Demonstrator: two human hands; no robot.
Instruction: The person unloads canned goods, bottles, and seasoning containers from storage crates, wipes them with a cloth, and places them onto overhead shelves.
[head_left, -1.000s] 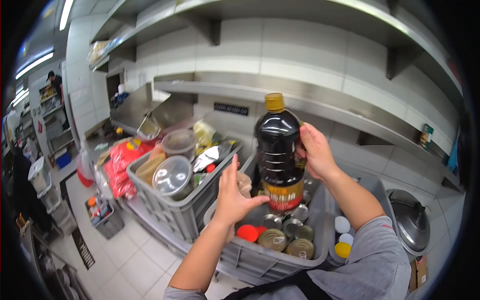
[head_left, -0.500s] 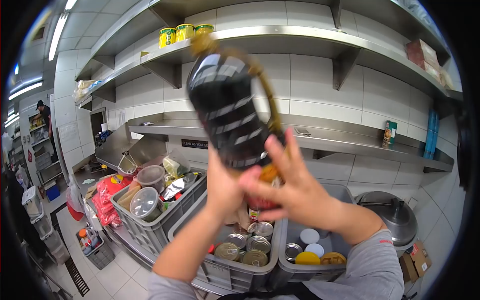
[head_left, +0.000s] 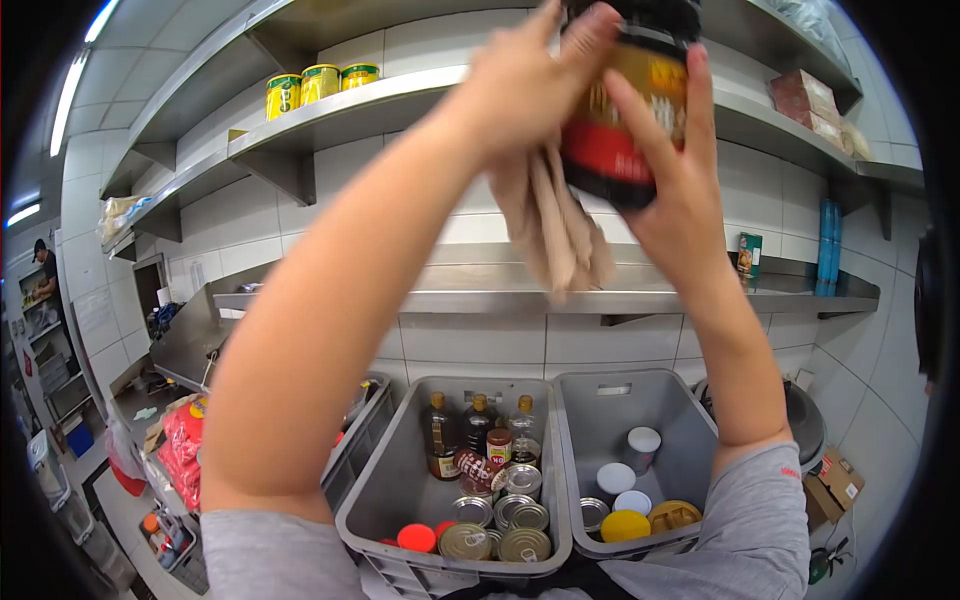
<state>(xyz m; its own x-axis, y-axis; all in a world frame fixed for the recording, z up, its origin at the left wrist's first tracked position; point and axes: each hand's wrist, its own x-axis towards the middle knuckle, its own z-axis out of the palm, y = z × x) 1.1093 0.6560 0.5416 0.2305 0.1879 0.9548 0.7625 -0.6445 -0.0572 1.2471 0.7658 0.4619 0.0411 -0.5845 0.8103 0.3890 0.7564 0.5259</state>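
Both arms reach up in front of the shelves with a large dark jug [head_left: 625, 120] between my hands, its label gold and red. My left hand [head_left: 525, 85] grips the jug's left side, thumb across it, and a beige cloth [head_left: 560, 220] hangs down below that hand. My right hand [head_left: 675, 175] is closed around the right side and lower part, fingers spread over the label. The jug's top is cut off by the frame edge. Whether it touches the upper shelf [head_left: 420, 95] cannot be made out.
Below stand a grey crate [head_left: 360, 480] with bottles and cans, and another grey crate [head_left: 640, 395] with lidded jars. Yellow tins [head_left: 320, 82] sit on the upper shelf. A lower steel shelf [head_left: 450, 290] holds a green can [head_left: 748, 255] and blue rolls [head_left: 829, 245].
Both hands have raised the jug up and to the right, from in front of the crates to upper-shelf height. The cloth now shows under the left hand. The view has shifted.
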